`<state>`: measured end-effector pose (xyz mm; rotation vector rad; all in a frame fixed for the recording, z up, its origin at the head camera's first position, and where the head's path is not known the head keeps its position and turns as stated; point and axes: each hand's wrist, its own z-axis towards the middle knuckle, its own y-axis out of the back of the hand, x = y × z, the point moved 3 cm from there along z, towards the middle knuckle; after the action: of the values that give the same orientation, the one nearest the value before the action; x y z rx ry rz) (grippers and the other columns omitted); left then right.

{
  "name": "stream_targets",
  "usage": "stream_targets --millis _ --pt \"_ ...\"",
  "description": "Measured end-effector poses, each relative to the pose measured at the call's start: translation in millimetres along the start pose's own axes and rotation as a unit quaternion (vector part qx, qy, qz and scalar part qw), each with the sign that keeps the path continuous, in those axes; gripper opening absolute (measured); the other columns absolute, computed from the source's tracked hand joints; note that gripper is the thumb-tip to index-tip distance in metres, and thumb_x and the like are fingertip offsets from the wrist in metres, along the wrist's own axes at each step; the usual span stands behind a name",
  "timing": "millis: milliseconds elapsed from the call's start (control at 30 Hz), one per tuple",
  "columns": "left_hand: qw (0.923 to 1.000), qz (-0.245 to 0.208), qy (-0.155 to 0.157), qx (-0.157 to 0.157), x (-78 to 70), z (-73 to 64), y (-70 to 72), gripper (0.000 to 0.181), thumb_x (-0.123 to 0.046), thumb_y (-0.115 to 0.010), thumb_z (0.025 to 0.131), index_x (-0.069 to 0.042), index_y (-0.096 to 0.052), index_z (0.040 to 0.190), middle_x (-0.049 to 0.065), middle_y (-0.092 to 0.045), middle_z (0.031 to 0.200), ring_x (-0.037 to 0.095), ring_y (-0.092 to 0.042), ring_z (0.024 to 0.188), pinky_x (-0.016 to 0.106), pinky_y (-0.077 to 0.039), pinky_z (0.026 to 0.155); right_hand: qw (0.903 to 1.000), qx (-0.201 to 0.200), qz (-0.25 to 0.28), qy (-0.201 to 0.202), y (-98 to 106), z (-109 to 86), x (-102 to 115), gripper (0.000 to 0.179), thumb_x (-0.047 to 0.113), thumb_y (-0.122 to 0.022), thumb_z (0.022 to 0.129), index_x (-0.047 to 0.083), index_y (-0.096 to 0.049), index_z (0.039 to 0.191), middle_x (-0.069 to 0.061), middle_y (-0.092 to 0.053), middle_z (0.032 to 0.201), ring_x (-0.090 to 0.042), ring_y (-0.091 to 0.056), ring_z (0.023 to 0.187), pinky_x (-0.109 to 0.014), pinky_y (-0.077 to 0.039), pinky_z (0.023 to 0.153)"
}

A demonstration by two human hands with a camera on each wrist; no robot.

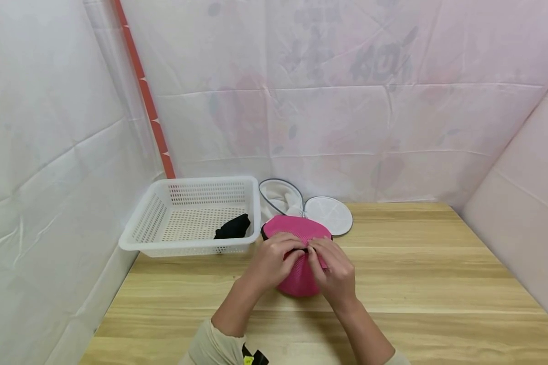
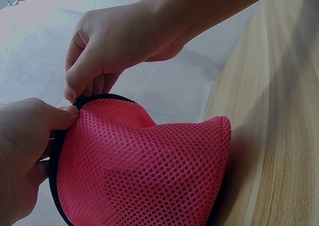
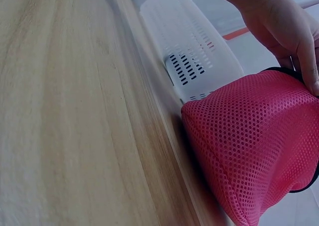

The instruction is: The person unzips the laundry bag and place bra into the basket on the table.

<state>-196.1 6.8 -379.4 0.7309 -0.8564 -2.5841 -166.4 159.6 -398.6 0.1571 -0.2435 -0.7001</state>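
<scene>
A pink mesh laundry bag (image 1: 300, 280) with black edging stands on the wooden table in front of the person. At the near side of its black rim, the left hand (image 1: 276, 256) pinches the edging between thumb and fingers. Close beside it the right hand (image 1: 335, 266) pinches the same edging, the two sets of fingertips almost meeting. In the left wrist view both hands grip the black rim above the mesh bag (image 2: 144, 166), whose side is creased inward. The right wrist view shows the bag's lower corner (image 3: 239, 206) near the tabletop.
A white perforated plastic basket (image 1: 201, 247) stands at the back left, with a black cloth (image 1: 234, 227) inside. Behind the bag lie a white mesh bag with dark edging (image 1: 280, 195) and a flat white round piece (image 1: 330, 215). Pale sheeting (image 1: 324, 126) walls the table's back and sides.
</scene>
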Motion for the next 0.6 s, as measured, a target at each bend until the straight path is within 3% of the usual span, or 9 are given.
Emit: stream_targets --millis 600 --pt "0.9999 0.006 0.005 -0.011 4.1 0.7 1.8 0.010 -0.011 -0.075 0.086 -0.010 -0.077 0.096 -0.001 -0.073 0.095 0.012 -0.067 0.095 0.022 -0.053 0.090 0.9997 -0.015 -0.015 -0.012 6.6 3.2 -8.3 0.016 0.007 -0.066 0.089 -0.005 -0.075 0.092 -0.016 -0.075 0.090 -0.033 -0.071 0.085 -0.031 -0.053 0.097"
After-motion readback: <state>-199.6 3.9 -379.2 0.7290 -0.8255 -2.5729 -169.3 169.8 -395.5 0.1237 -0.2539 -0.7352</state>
